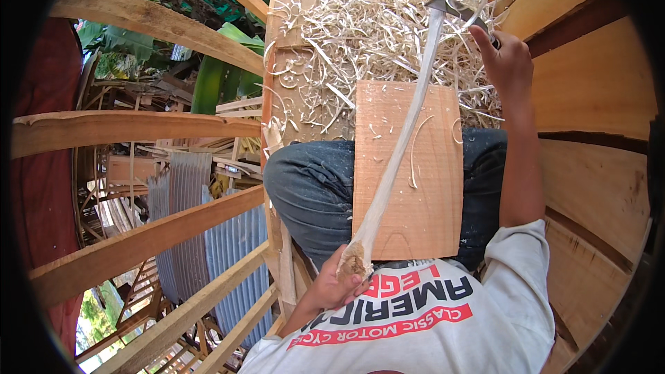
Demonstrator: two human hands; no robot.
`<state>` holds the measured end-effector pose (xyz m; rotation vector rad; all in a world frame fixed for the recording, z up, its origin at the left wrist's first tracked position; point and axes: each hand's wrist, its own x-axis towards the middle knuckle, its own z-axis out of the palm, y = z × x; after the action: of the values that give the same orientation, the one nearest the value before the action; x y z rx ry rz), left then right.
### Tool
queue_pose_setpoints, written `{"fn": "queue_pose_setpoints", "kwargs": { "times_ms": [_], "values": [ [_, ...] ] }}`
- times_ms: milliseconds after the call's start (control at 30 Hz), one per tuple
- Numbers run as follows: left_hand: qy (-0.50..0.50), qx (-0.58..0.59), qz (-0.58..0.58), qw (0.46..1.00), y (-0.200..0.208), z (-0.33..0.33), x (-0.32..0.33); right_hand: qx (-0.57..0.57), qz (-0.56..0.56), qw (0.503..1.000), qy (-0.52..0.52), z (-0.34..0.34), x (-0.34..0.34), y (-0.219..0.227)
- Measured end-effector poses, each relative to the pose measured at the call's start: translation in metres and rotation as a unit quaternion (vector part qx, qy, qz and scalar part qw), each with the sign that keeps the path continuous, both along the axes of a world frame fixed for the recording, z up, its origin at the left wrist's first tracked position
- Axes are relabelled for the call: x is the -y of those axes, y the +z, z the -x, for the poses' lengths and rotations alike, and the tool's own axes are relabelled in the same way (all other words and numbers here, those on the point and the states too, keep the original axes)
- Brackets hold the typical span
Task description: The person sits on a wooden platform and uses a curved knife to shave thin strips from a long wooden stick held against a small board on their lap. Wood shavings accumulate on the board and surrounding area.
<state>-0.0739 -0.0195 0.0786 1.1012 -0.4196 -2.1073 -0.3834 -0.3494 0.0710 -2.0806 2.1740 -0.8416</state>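
Observation:
A long, pale, peeled stick point(396, 159) slants from my waist up past the far edge of the view. Its thick, rough butt end rests in my left hand point(331, 287), whose fingers curl around it from below. My right hand point(509, 62) is closed on the handle of a dark curved knife point(450, 8), with the thumb stretched along it. The blade lies across the stick near its far part, apparently touching it. Under the stick a flat wooden board point(429, 194) lies over my lap, with a few thin curls on it.
Curly wood shavings point(332, 28) cover much of the plank floor ahead. A wooden plank wall point(589, 76) stands close on my right. Wooden rails point(145, 128) line the left side, with corrugated sheets point(190, 215), stacked timber and green leaves beyond. A red cloth point(45, 180) hangs at far left.

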Motion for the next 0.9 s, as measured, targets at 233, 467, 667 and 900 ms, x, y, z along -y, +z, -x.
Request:
{"fn": "queue_pose_setpoints", "kwargs": {
  "times_ms": [233, 467, 667, 900],
  "values": [
    [0.068, 0.054, 0.004, 0.996, 0.002, -0.001, 0.003, 0.072, -0.040, 0.994, 0.068, -0.028, -0.021, -0.011],
    [0.023, 0.235, 0.073, 0.969, 0.009, -0.007, 0.029, 0.143, -0.112, 0.957, 0.225, -0.068, -0.105, -0.020],
    [-0.001, 0.234, 0.051, 0.971, 0.025, 0.002, 0.035, 0.089, -0.081, 0.963, 0.241, -0.074, -0.126, -0.008],
    [-0.036, 0.251, 0.083, 0.964, 0.017, 0.005, 0.016, 0.006, 0.015, 0.978, 0.207, -0.065, -0.112, -0.009]
  ]
}}
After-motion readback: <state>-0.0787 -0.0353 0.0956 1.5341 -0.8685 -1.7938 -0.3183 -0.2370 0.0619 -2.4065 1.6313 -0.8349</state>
